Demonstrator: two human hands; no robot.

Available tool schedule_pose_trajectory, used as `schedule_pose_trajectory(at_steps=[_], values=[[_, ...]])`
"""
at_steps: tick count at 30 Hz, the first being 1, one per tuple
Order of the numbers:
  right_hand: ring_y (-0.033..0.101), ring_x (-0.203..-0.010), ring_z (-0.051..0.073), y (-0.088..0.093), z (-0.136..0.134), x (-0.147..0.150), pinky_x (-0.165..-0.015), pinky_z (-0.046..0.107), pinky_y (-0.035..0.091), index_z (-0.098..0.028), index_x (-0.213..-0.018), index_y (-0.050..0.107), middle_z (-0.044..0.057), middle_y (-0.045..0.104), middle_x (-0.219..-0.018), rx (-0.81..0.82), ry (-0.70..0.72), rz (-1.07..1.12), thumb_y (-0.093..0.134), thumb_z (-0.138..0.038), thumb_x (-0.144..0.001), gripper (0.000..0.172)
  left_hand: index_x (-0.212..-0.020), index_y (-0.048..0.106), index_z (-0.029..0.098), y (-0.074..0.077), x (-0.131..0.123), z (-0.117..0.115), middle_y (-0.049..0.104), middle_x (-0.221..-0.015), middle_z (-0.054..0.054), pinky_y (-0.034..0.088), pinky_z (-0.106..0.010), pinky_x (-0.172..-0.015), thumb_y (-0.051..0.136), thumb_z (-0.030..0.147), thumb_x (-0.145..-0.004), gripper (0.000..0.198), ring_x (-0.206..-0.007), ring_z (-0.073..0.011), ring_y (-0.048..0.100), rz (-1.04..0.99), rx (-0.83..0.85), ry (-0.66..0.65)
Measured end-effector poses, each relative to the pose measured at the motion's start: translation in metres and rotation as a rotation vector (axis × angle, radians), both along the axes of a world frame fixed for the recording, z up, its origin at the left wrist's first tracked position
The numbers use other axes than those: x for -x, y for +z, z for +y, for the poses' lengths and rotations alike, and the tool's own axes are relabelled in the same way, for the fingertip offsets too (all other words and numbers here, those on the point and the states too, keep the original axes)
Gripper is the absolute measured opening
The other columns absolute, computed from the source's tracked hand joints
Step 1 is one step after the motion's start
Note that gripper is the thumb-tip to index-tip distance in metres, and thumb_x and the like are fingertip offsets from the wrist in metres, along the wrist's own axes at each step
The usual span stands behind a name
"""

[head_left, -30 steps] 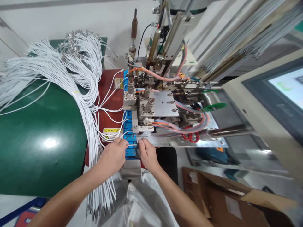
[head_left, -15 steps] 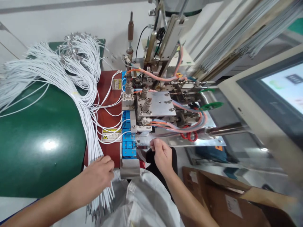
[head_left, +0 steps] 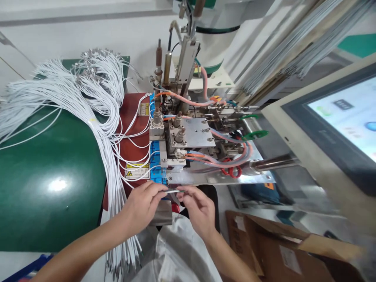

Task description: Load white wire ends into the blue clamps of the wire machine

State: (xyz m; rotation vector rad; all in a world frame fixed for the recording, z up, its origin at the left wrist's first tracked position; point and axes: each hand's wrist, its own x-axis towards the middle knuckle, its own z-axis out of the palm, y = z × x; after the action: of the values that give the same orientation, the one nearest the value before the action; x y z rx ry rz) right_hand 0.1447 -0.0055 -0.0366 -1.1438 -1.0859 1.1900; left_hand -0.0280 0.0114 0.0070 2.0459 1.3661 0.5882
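Observation:
Between my two hands a short stretch of white wire point(head_left: 172, 191) shows, level in front of the machine's near end. My left hand point(head_left: 143, 203) pinches it from the left, and my right hand point(head_left: 198, 207) pinches its other end. Just beyond the fingers runs a row of blue clamp blocks point(head_left: 155, 160), with several white wires lying across it. A thick bundle of white wires point(head_left: 101, 137) hangs over the red cover point(head_left: 129, 113) and passes down behind my left forearm. The wire's tip is hidden in my right fingers.
The machine's metal plate point(head_left: 195, 131) stands ahead, with orange air hoses point(head_left: 211, 158) around it. On the right is a touch screen point(head_left: 346, 105). Cardboard boxes point(head_left: 264, 243) lie low at the right. A green surface point(head_left: 49, 188) extends on the left.
My left hand has left the lower part of the bundle and moved up and right with a wire. My right hand has shifted slightly down and now grips the wire's end.

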Motion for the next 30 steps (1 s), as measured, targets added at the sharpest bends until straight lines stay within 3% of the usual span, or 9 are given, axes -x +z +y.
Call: schedule_pose_trajectory(at_steps=[3,8,12,17,23,30], values=[[0.054,-0.055,0.012,0.009,0.004,0.004,-0.051,0.024,0.045,-0.019,-0.075,0.065,0.001,0.062,-0.067,0.045,-0.031,-0.042,0.062,-0.026,-0.076,0.007,-0.103,0.061,0.018,-0.001,-0.007,0.000,0.066,-0.093,-0.006,0.047,-0.026,-0.076,0.042,0.020,-0.089,0.024,-0.085,-0.0153,0.061,-0.067,0.010,0.000],[0.054,-0.054,0.012,0.011,0.008,0.008,-0.052,0.023,0.046,-0.018,-0.079,0.065,0.000,0.060,-0.061,0.086,-0.043,0.000,0.053,-0.028,-0.081,0.016,-0.103,0.064,0.019,-0.002,-0.014,0.001,0.067,-0.094,-0.005,0.049,-0.025,-0.078,0.046,0.021,-0.088,0.024,-0.086,-0.0148,0.062,-0.165,0.067,0.069],[0.057,-0.062,0.013,0.010,0.009,0.007,-0.058,0.024,0.047,-0.019,-0.078,0.065,0.002,0.063,-0.071,0.003,-0.082,-0.086,0.056,-0.024,-0.080,0.011,-0.105,0.064,0.020,-0.005,-0.016,0.001,0.067,-0.098,-0.005,0.049,-0.027,-0.081,0.046,0.021,-0.087,0.025,-0.089,-0.0157,0.062,-0.198,0.071,0.081],[0.059,-0.068,0.015,0.019,0.014,0.002,-0.065,0.026,0.047,-0.020,-0.072,0.065,0.002,0.064,-0.070,-0.121,0.023,-0.283,0.058,-0.018,-0.077,0.009,-0.090,0.069,0.020,-0.007,-0.019,0.000,0.069,-0.082,-0.003,0.050,-0.024,-0.070,0.057,0.025,-0.081,0.015,-0.074,-0.0151,0.063,-0.220,0.083,0.125],[0.059,-0.068,0.014,0.016,0.013,0.009,-0.062,0.026,0.048,-0.019,-0.075,0.065,0.002,0.063,-0.073,0.010,-0.054,-0.094,0.057,-0.020,-0.078,0.009,-0.088,0.069,0.019,-0.010,-0.019,-0.003,0.069,-0.078,-0.002,0.051,-0.022,-0.066,0.051,0.025,-0.085,0.019,-0.066,-0.0121,0.062,-0.288,0.110,0.203],[0.054,-0.060,0.012,0.017,0.015,0.012,-0.056,0.024,0.043,-0.018,-0.067,0.060,0.000,0.057,-0.065,-0.078,-0.043,-0.262,0.057,-0.016,-0.076,0.010,-0.089,0.069,0.019,-0.014,-0.020,-0.004,0.069,-0.075,-0.001,0.049,-0.018,-0.058,0.055,0.026,-0.082,0.017,-0.058,-0.0101,0.060,-0.342,0.229,0.272]])
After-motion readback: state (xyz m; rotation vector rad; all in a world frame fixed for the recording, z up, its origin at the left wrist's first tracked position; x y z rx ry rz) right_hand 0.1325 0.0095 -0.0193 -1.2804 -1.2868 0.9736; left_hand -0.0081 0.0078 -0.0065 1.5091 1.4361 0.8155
